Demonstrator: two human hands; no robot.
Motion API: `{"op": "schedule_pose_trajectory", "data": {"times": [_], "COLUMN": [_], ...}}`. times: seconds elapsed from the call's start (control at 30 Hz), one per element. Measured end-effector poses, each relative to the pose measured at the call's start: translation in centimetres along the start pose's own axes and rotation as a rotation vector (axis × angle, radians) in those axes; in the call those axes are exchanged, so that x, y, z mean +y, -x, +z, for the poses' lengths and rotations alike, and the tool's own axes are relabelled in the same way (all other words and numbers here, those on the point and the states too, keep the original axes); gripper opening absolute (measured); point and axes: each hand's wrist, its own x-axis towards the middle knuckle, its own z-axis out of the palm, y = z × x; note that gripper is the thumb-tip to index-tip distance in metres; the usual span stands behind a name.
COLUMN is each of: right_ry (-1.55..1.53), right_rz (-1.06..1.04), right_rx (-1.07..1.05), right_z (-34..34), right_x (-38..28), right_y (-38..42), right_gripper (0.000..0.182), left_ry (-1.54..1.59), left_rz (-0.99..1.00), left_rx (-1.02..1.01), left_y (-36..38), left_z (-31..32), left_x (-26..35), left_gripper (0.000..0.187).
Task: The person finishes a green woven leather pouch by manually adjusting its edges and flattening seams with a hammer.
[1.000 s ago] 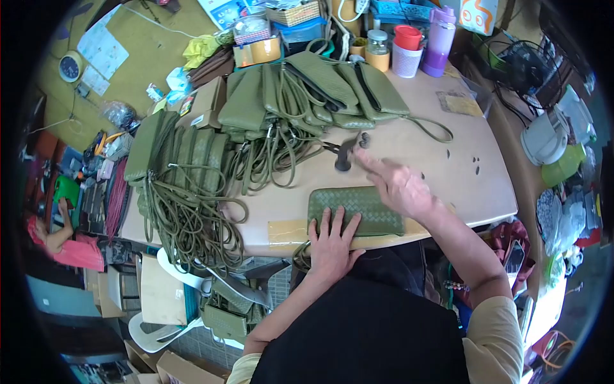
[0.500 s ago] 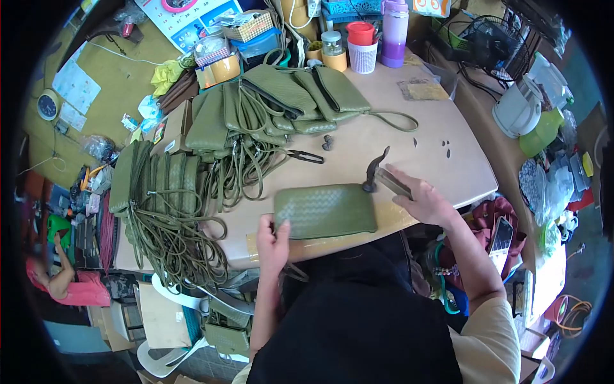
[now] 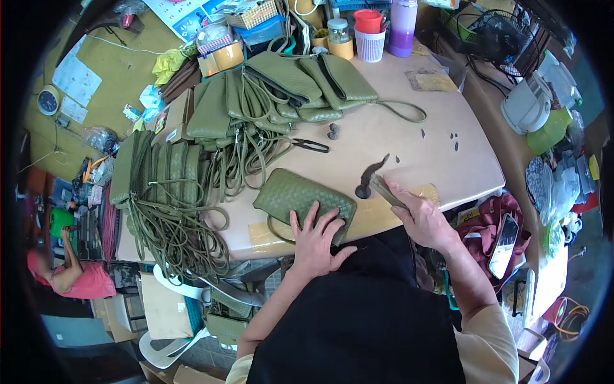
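While the right grip (image 3: 425,221) is closed around the handle of the hammer (image 3: 364,191), the left grip (image 3: 313,245) rests on the pouch (image 3: 291,191), its fingers fanned apart and laid on top rather than clamped; the pouch sits skewed at the near edge of the table (image 3: 396,134), its near corner over the strip of tape (image 3: 377,216); the hammer's head is just to the right of it, not touching it, and whether it meets the table I cannot tell; the pouch looks light, soft and flat, with a woven face that hard pressure might crease or mark, and its smooth finish could slide a little; flat fingers should steady it, and a pinch across one edge, thumb beneath, would suit lifting; the hammer should feel stiff and head-heavy, best held well along its handle; the snips (image 3: 311,146) lie beyond the pouch.
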Motion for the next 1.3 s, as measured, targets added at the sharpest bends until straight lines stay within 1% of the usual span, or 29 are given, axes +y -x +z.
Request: {"op": "schedule_pose_trajectory", "data": {"times": [0.03, 0.07, 0.13, 0.17, 0.2, 0.23, 0.27, 0.3, 0.33, 0.37, 0.4, 0.43, 0.5, 0.53, 0.6, 0.67, 0.7, 0.77, 0.8, 0.87, 0.93, 0.97, 1.03, 1.07, 1.13, 1.17, 1.2, 1.23, 1.3], "right_ry": [0.040, 0.042, 0.098, 0.094, 0.242, 0.394, 0.308, 0.316, 0.354, 0.383, 0.383, 0.404, 0.450, 0.431, 0.449, 0.466, 0.475, 0.485, 0.472, 0.461, 0.415, 0.420, 0.273, 0.249, 0.224, 0.199, 0.254, 0.253, 0.241], "right_rz": [-0.059, -0.058, -0.104, -0.104, -0.086, -0.070, -0.176, -0.180, -0.144, -0.100, -0.098, -0.116, -0.158, -0.151, -0.140, -0.131, -0.131, -0.137, -0.128, -0.127, -0.096, -0.100, -0.104, 0.008, -0.016, -0.045, -0.065, -0.066, -0.123], "right_rx": [-0.009, -0.017, 0.179, 0.179, 0.053, -0.075, 0.018, 0.018, -0.033, -0.080, -0.078, -0.067, -0.030, -0.050, -0.072, -0.092, -0.101, -0.116, -0.108, -0.099, -0.106, -0.092, -0.074, -0.031, -0.004, 0.014, -0.052, -0.051, 0.015], "right_z": [-0.3, -0.2, 0.3, 0.9, 1.9, 2.7, 2.8, 1.5, -0.3, -1.1, -0.4, 1.1, 3.2, 2.7, 2.2, 2.1, 2.1, 2.3, 2.5, 2.2, 1.2, 0.4, -1.7, -1.6, -0.8, -0.6, -0.6, 0.0, 1.4], "right_x": [-0.7, -1.6, -3.0, -2.6, -1.8, -0.9, -0.2, -0.8, -2.2, -3.0, -2.5, -1.5, -0.3, -0.6, -1.0, -1.5, -1.8, -1.9, -1.8, -1.6, -1.5, -1.5, -1.7, -2.4, -1.7, -1.2, -1.1, -1.2, -1.5], "right_y": [-0.3, -0.6, -1.3, -1.0, -0.1, 0.6, 1.0, 0.8, 0.6, 0.7, 0.9, 1.4, 1.9, 1.8, 1.7, 1.5, 1.5, 1.6, 1.7, 1.7, 1.8, 1.5, 1.0, 0.7, -0.8, -1.9, -3.1, -4.3, -7.0], "right_gripper": [0.059, 0.059, 0.062, 0.062, 0.063, 0.064, 0.064, 0.064, 0.064, 0.065, 0.065, 0.066, 0.068, 0.071, 0.071, 0.072, 0.072, 0.072, 0.072, 0.071, 0.065, 0.065, 0.059, 0.056, 0.055, 0.055, 0.055, 0.055, 0.053], "left_ry": [0.030, 0.060, 0.048, 0.032, 0.036, 0.038, 0.048, 0.061, 0.063, 0.030, -0.004, -0.004, -0.233, -0.234, 0.075, 0.041, 0.041, 0.013, 0.142, -0.048, 0.161, 0.158, 0.040, 0.041, 0.031, 0.031, 0.019, 0.006, -0.001], "left_rz": [-0.022, -0.046, -0.069, -0.082, -0.088, -0.085, -0.115, -0.148, -0.152, -0.149, -0.144, -0.145, -0.219, -0.217, -0.426, -0.626, -0.631, -0.538, -0.631, -0.386, -0.335, -0.324, -0.152, -0.145, -0.029, -0.027, -0.024, -0.019, -0.029], "left_rx": [-0.042, -0.079, -0.063, -0.051, -0.056, -0.057, -0.036, -0.009, -0.006, -0.034, -0.057, -0.059, -0.124, -0.116, -0.122, -0.712, -0.706, -0.403, -0.187, 0.283, 0.140, 0.149, 0.056, 0.059, -0.032, -0.030, -0.029, -0.030, -0.015], "left_y": [0.0, 0.0, -0.2, -0.3, -0.2, -0.2, -0.2, -0.5, -0.6, -0.6, -0.6, -0.5, 0.1, 1.0, 3.6, 3.6, 4.1, 5.3, 4.4, 1.4, 0.5, -0.1, -1.1, -1.6, -2.2, -2.3, -2.3, -2.4, -2.6], "left_z": [0.0, 0.1, 0.4, 0.5, 0.6, 0.6, 0.6, 0.7, 0.9, 1.0, 1.1, 0.4, -2.3, -3.2, -5.4, -10.2, -10.6, -10.2, -9.2, -6.2, -1.9, -1.4, 0.3, 0.7, 0.9, 0.9, 0.9, 0.9, 0.9], "left_x": [-0.2, -0.3, -0.2, -0.2, -0.3, -0.2, -0.2, 0.0, 0.1, 0.1, 0.0, 0.5, 1.7, 1.7, 1.1, 1.6, 0.8, -0.7, -1.7, -3.6, -6.4, -5.7, -3.1, -2.2, -0.9, -0.9, -0.9, -0.9, -0.9], "left_gripper": [0.034, 0.038, 0.038, 0.039, 0.043, 0.043, 0.047, 0.050, 0.050, 0.054, 0.059, 0.059, 0.058, 0.058, 0.053, 0.047, 0.047, 0.046, 0.047, 0.050, 0.057, 0.057, 0.060, 0.060, 0.064, 0.064, 0.064, 0.065, 0.066]}}
